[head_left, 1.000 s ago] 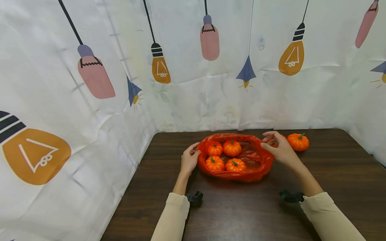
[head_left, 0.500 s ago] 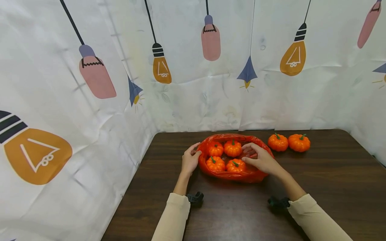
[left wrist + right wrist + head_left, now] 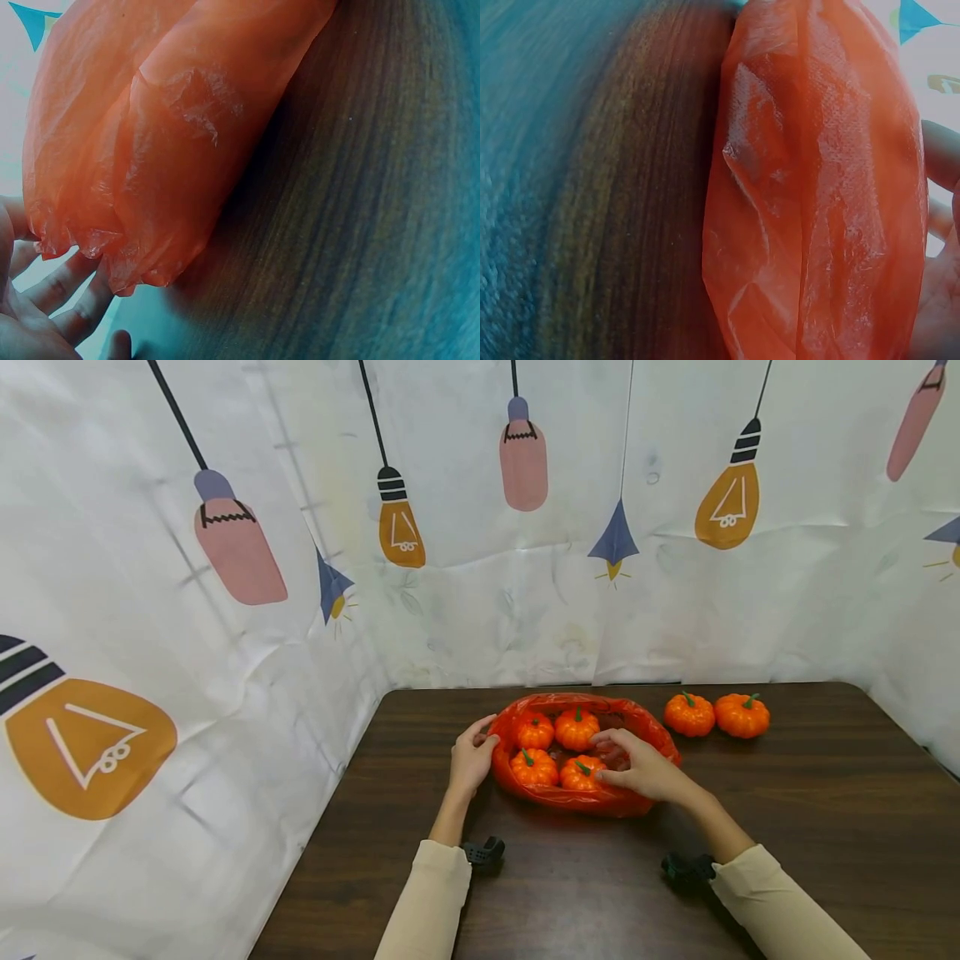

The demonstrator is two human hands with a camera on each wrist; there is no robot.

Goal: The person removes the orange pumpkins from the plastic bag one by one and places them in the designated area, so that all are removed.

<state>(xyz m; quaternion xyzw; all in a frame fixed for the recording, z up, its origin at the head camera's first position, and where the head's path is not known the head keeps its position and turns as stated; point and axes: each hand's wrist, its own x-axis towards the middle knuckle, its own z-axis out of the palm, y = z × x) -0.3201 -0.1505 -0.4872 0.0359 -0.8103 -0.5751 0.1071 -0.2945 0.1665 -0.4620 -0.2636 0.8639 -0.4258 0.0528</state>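
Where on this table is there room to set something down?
Bare table lies in front of the red bag, between the sleeves, and right of them, nearer than the two loose pumpkins. A smaller patch lies left of the left hand. Crowded: the bag, with four pumpkins inside and the right hand at its opening, and where it nears the loose pumpkins.

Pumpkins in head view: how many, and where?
6. In the red bag: back-left pumpkin, back-right pumpkin, front-left pumpkin, front-right pumpkin. On the table, right of the bag: nearer pumpkin, farther pumpkin. More may hide behind the right hand.
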